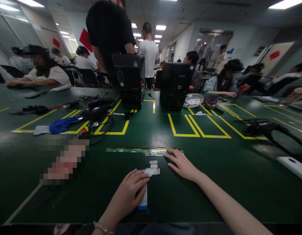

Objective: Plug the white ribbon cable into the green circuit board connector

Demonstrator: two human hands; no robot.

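Note:
A white flat ribbon cable point(142, 198) with a blue end lies folded on the green table. My left hand point(132, 189) rests over its middle, palm down, fingers stretched forward and thumb apart. Part of the cable is hidden under those fingers. Beyond it, a long narrow green circuit board point(133, 151) lies crosswise, with copper-coloured tabs along its far edge. My right hand point(181, 163) is spread with its fingertips at the board's right part, touching or very near it, and covers some of that end.
Two black computer towers point(128, 85) stand at the back. Left lie a blue glove point(64, 124), dark cables and a blurred-out item point(65, 160). A white round basket point(193, 100) and a black frame-like object point(276, 133) are on the right. Yellow tape marks the table; people sit and stand beyond.

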